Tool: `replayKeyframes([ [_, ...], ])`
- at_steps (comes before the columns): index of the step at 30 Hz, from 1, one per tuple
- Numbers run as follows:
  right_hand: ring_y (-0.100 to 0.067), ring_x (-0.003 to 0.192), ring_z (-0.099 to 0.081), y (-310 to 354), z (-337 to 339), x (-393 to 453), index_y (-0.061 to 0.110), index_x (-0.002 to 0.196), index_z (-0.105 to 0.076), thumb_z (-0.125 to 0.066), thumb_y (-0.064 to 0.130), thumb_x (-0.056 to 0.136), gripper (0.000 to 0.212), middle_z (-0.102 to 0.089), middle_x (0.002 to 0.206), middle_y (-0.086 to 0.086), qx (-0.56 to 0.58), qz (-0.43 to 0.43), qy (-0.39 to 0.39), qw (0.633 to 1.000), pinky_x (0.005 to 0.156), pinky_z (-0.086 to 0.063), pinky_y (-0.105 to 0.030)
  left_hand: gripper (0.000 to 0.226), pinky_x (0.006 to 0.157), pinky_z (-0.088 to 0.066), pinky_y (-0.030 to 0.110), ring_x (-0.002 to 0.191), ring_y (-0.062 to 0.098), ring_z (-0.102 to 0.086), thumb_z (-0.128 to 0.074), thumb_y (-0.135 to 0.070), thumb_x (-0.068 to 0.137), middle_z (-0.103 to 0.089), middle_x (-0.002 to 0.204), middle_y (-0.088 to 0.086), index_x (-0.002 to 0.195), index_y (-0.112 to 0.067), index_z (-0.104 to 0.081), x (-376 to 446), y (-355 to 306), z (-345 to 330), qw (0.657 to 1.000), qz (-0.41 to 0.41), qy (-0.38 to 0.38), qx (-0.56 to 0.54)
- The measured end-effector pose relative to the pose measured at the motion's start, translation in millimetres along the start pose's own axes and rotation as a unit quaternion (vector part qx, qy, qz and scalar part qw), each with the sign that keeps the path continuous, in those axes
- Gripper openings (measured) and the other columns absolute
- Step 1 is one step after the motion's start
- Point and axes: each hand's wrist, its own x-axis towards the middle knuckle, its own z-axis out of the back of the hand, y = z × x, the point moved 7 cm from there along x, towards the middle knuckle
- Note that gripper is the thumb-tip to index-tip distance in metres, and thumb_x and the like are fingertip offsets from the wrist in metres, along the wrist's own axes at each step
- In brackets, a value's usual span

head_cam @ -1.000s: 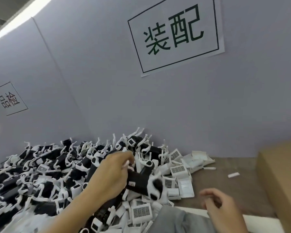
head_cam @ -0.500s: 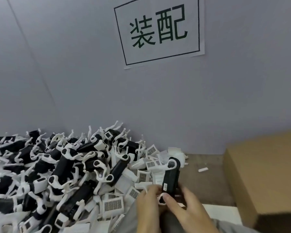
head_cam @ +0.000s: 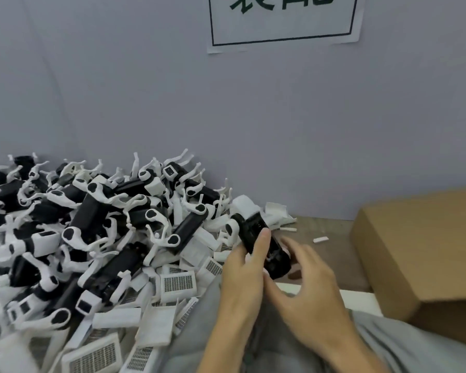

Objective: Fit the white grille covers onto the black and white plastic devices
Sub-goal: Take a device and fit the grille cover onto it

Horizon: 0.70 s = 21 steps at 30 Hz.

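I hold one black and white device [head_cam: 256, 232] tilted above the table's front edge, its white end pointing up and away. My left hand [head_cam: 244, 275] grips its near side, a finger lying across the black body. My right hand [head_cam: 307, 281] is at the device's lower end with fingers spread, blurred; whether it grips is unclear. A big heap of the same devices [head_cam: 92, 224] fills the left. Loose white grille covers [head_cam: 178, 283] lie along the heap's near edge.
A brown cardboard box [head_cam: 425, 249] stands at the right. A small white plastic piece [head_cam: 320, 239] lies on the brown tabletop [head_cam: 328, 254] before a grey wall with a printed sign [head_cam: 283, 22]. My grey-clad lap [head_cam: 414, 351] is at the bottom.
The device has tilted from nearly upright to leaning left-back in my hands. My right hand's fingers have spread at its lower end. The camera has dipped and shifted.
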Motion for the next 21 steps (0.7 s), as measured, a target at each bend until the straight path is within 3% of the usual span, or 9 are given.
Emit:
replayKeyframes([
  [2, 0.003, 0.111, -0.056, 8, -3, -1, 0.039, 0.134, -0.051, -0.061, 0.065, 0.078, 0.063, -0.054, 0.117, 0.028, -0.007, 0.032, 0.002, 0.999, 0.088, -0.047, -0.013, 0.027, 0.072, -0.056, 0.022, 0.086, 0.011, -0.075, -0.060, -0.039, 0.096, -0.078, 0.089, -0.001, 0.082, -0.028, -0.080, 3, 3, 6, 0.996, 0.026, -0.024, -0.081],
  [6, 0.008, 0.114, -0.052, 10, -5, -2, 0.040, 0.134, -0.050, -0.062, 0.065, 0.077, 0.064, -0.051, 0.117, 0.031, 0.000, 0.028, -0.018, 0.999, 0.087, -0.037, -0.001, 0.024, 0.084, -0.055, 0.034, 0.093, 0.022, -0.074, -0.063, -0.038, 0.093, -0.078, 0.094, 0.008, 0.083, -0.023, -0.078, 6, 11, 9, 0.988, 0.044, -0.036, -0.141],
  [10, 0.006, 0.109, -0.055, 3, -8, -4, 0.041, 0.133, -0.049, -0.064, 0.060, 0.067, 0.070, -0.054, 0.115, 0.027, 0.002, 0.003, -0.013, 1.000, 0.084, -0.044, -0.006, 0.016, 0.083, -0.058, 0.038, 0.092, 0.025, -0.074, -0.064, -0.030, 0.096, -0.077, 0.095, 0.011, 0.091, -0.019, -0.076, 7, 13, 1, 0.992, 0.033, -0.012, -0.125],
  [13, 0.005, 0.105, -0.059, -2, -6, -3, 0.037, 0.129, -0.054, -0.063, 0.055, 0.064, 0.068, -0.060, 0.113, 0.021, 0.020, -0.016, -0.021, 0.999, 0.082, -0.047, -0.010, 0.015, 0.073, -0.057, 0.024, 0.092, 0.016, -0.074, -0.063, -0.021, 0.097, -0.077, 0.095, 0.007, 0.101, -0.010, -0.072, 3, 12, -9, 0.993, 0.014, 0.024, -0.114],
  [18, 0.007, 0.078, -0.066, -11, -5, -4, 0.036, 0.100, -0.065, -0.073, 0.024, 0.072, 0.032, -0.071, 0.087, 0.023, 0.043, -0.041, -0.013, 0.998, 0.061, -0.048, -0.010, 0.006, 0.070, -0.052, 0.013, 0.083, 0.002, -0.071, -0.065, -0.016, 0.095, -0.076, 0.086, -0.006, 0.098, -0.020, -0.069, -3, 9, -19, 0.998, -0.026, 0.048, -0.027],
  [21, 0.010, 0.076, -0.064, -6, 0, -6, 0.050, 0.093, -0.065, -0.069, 0.037, 0.068, 0.029, -0.069, 0.084, 0.031, 0.030, -0.032, -0.022, 0.999, 0.061, -0.047, -0.009, 0.007, 0.074, -0.056, 0.023, 0.080, 0.010, -0.070, -0.064, -0.014, 0.095, -0.074, 0.083, -0.003, 0.095, -0.019, -0.069, -4, 7, -18, 0.999, -0.028, 0.036, 0.006],
])
